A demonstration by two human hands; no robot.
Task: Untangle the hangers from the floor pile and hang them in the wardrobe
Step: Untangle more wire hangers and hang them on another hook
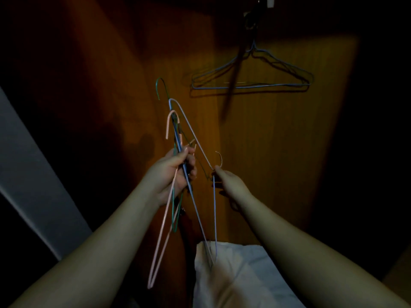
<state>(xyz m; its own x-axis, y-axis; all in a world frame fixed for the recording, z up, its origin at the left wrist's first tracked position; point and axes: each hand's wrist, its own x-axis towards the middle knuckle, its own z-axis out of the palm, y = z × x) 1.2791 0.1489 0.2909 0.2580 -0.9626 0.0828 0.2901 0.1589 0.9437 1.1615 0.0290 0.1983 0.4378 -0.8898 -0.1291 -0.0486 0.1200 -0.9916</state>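
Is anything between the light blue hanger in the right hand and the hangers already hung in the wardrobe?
Nothing solid. The light blue hanger is crossed with the bundle in the left hand; the space up to the hung hangers looks open.

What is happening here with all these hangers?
A person is sorting wire hangers in front of a dim wardrobe. The left hand grips a bunch of hangers, and the right hand pinches a pale hanger still caught in it. A few hung hangers are already up inside.
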